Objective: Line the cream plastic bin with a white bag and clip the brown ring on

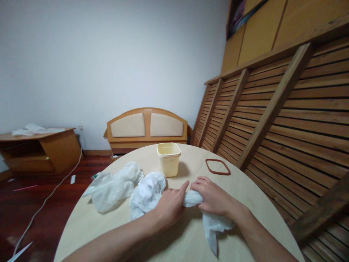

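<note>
A white plastic bag [148, 191] is stretched between my two hands over the round table. My left hand [172, 205] is closed round its gathered neck, thumb raised, with the bulging part of the bag to the left. Just to the right, my right hand [211, 194] grips the same twisted neck, and the loose end hangs below it toward the tabletop. What fills the bulging part cannot be made out. Behind my hands stands a pale yellow square tub [169, 163] with its top uncovered. A brown rounded-square ring [218, 167] lies flat to the right of the tub.
Another crumpled clear plastic bag [113, 189] lies on the left of the round table [245, 218]. A slatted wooden bed frame [272, 120] leans along the right side. Beyond the table stand a headboard [147, 125] and a low wooden cabinet [57, 149]; a cable crosses the floor.
</note>
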Demonstrator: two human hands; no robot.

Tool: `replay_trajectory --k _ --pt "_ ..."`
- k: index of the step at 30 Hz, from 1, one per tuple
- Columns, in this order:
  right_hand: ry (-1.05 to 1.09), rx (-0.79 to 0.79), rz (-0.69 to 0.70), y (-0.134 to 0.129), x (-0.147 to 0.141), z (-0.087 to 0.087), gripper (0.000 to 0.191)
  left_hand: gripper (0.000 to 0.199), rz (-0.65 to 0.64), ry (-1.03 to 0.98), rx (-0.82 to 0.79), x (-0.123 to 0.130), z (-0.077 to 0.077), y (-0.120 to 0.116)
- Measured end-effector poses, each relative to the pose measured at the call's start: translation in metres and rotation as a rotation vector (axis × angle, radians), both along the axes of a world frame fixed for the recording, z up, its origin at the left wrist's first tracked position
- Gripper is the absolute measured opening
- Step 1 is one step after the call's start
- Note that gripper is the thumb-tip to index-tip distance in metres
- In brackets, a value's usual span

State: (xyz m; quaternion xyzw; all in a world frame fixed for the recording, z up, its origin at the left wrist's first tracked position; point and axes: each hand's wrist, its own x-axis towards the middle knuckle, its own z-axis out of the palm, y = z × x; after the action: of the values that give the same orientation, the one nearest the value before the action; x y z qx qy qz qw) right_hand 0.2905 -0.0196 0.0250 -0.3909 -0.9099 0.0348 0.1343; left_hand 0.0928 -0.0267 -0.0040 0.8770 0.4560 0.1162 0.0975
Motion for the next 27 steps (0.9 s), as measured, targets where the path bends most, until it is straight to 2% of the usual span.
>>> replay_trajectory --k 4,8,12,15,19,23,25,27 --pt "-0.025 0.006 -0.042 0.004 0.012 -0.002 0.028 0.035 -0.055 -0.035 -0.009 -0.010 -0.003 0.004" --pt "-0.048 0.041 -0.105 0.011 0.029 -0.004 0.020 0.018 -0.056 -0.065 -0.068 -0.016 0.007 0.001" --pt "-0.036 0.035 -0.116 0.017 0.039 -0.004 0.031 0.031 -0.046 -0.195 -0.182 -0.017 0.016 0.002" --pt "0.039 -0.042 -0.126 0.018 0.040 -0.005 0.038 0.031 -0.061 -0.357 -0.326 -0.018 0.015 0.009" --pt "0.139 -0.107 -0.138 0.016 0.035 -0.003 0.039 0.045 -0.072 -0.628 -0.468 -0.023 0.013 0.020" --pt "0.121 -0.074 -0.162 0.015 0.027 -0.001 0.031 0.053 -0.125 -0.940 -0.622 -0.029 0.020 0.023" --pt "0.124 -0.039 -0.144 0.015 0.022 -0.003 0.025 0.052 -0.135 -1.070 -0.670 -0.031 0.026 0.022" --pt "0.164 0.032 -0.104 0.016 0.017 -0.008 0.028 0.047 -0.148 -1.178 -0.696 -0.032 0.031 0.020"
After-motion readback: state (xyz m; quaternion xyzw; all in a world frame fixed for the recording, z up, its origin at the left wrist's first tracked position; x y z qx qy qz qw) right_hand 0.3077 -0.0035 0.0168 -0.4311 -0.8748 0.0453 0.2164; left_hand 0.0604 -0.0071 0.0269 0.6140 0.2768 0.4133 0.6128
